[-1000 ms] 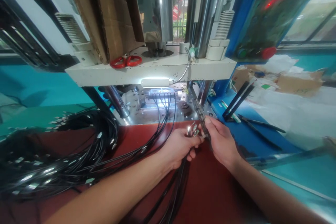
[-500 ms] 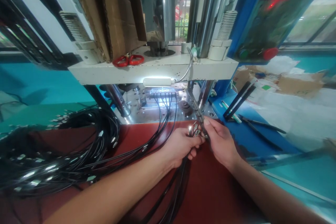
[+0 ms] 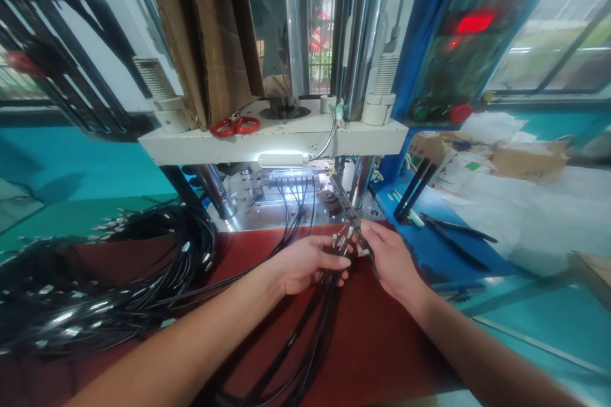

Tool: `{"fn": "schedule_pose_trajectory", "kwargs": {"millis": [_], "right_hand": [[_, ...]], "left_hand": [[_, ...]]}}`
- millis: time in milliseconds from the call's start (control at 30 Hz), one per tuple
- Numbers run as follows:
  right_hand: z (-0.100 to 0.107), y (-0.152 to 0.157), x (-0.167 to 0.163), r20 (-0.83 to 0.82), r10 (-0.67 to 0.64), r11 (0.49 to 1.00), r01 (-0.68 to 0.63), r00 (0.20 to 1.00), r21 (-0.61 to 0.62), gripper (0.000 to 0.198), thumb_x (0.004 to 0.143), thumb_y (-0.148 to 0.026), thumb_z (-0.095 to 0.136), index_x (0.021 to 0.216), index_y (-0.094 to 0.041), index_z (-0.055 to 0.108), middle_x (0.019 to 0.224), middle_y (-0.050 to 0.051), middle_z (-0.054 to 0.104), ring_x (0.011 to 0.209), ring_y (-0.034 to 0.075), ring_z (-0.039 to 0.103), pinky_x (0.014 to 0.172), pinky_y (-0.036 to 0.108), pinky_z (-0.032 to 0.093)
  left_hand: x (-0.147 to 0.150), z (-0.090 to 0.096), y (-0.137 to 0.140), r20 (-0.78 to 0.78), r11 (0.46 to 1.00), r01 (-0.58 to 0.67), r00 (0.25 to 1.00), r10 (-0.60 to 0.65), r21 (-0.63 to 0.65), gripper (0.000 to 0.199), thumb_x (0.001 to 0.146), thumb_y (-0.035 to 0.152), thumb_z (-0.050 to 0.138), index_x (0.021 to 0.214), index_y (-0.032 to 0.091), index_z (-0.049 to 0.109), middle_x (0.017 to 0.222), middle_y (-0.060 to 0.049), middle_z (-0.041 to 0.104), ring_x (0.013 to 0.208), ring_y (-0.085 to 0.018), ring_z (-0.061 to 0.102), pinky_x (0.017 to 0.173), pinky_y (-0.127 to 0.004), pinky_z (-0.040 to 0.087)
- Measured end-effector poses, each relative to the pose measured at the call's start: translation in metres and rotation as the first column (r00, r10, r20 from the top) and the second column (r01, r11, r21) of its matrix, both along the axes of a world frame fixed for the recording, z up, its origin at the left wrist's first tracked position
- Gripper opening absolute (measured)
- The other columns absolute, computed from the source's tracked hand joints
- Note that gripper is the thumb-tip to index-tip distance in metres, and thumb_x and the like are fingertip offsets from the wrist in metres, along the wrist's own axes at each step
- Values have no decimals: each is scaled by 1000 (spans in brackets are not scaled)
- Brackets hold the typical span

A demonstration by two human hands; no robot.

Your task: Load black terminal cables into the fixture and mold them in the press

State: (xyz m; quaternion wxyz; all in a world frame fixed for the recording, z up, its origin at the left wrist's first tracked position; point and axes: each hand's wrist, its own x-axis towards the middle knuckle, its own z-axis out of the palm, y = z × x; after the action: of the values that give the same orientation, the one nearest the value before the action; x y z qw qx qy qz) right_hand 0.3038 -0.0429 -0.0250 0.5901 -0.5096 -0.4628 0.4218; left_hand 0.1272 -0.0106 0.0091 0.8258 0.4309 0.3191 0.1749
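The left hand [image 3: 310, 262] grips a bunch of black cables [image 3: 325, 308] just below their metal connectors [image 3: 342, 241], over the red desk [image 3: 394, 340]. Just beside it, the right hand [image 3: 392, 262] is closed around a narrow metal bar [image 3: 347, 202], which slants up toward the lit press bed [image 3: 255, 217]. A larger cable coil [image 3: 143, 292] lies on the desk's left side.
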Motion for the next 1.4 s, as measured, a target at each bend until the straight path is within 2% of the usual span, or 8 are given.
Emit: {"fn": "schedule_pose_trajectory", "kwargs": {"millis": [167, 433, 533, 700, 900, 1033, 1200, 1400], "right_hand": [[5, -2, -2, -63, 13, 999, -15, 998, -38, 28, 88, -44, 61, 97, -20, 72, 88, 4, 70, 78, 21, 60, 70, 31, 48], [10, -1, -2, -133, 5, 997, -16, 991, -81, 26, 83, -45, 66, 81, -19, 70, 75, 3, 67, 66, 18, 55, 61, 29, 45], [13, -1, -2, -185, 11, 993, -32, 983, -110, 26, 81, -45, 68, 74, -20, 67, 71, 2, 65, 59, 17, 53, 57, 29, 45], [13, -1, -1, -196, 33, 993, -54, 980, -103, 23, 81, -41, 67, 76, -18, 67, 69, 0, 62, 59, 14, 49, 55, 25, 39], [12, 0, 0, -187, 39, 993, -59, 982, -101, 27, 82, -41, 66, 70, -17, 64, 68, 1, 61, 62, 13, 49, 58, 25, 39], [14, -1, 1, -203, 42, 984, -75, 978, -162, 31, 80, -45, 68, 70, -16, 63, 69, 2, 61, 57, 11, 47, 49, 22, 35], [16, -4, 3, -217, 91, 966, -139, 972, -218, 31, 80, -46, 68, 76, -15, 64, 69, 2, 59, 50, 9, 44, 41, 21, 32], [19, -6, 4, -139, 155, 955, -184, 978, -231, 30, 80, -44, 66, 75, -14, 66, 66, 2, 56, 48, 8, 42, 39, 21, 32]], "left_hand": [[-7, -4, -4, 42, 997, -72, 997, 72, 0, 45, 68, 17, 82, 110, 18, 66, 101, -6, 66, 72, -13, 64, 70, -29, 52], [5, -4, -8, -12, 951, -307, 952, 307, 23, 37, 62, 16, 86, 91, 15, 63, 78, -1, 64, 63, -12, 61, 63, -26, 50], [7, -1, -6, -13, 952, -305, 952, 305, 17, 33, 65, 15, 83, 91, 14, 62, 77, -1, 64, 63, -12, 62, 66, -27, 50], [1, 2, -6, 14, 966, -255, 967, 255, -36, 28, 72, 13, 78, 95, 13, 61, 86, -5, 66, 73, -13, 64, 72, -25, 50], [-6, 1, -6, 21, 973, -230, 973, 230, -14, 35, 69, 10, 79, 99, 13, 61, 89, -4, 64, 76, -12, 62, 67, -22, 47], [-4, -1, -8, 13, 962, -265, 964, 264, 74, 32, 66, 9, 79, 93, 12, 62, 82, -1, 60, 70, -10, 59, 66, -22, 44], [6, -2, -14, 5, 889, -384, 918, 396, 250, 31, 61, 6, 77, 88, 12, 64, 82, -1, 61, 72, -10, 57, 72, -24, 42], [11, -1, -18, -37, 907, -345, 931, 364, 243, 31, 59, 6, 75, 88, 12, 66, 84, -4, 66, 73, -14, 59, 70, -27, 43]]}}
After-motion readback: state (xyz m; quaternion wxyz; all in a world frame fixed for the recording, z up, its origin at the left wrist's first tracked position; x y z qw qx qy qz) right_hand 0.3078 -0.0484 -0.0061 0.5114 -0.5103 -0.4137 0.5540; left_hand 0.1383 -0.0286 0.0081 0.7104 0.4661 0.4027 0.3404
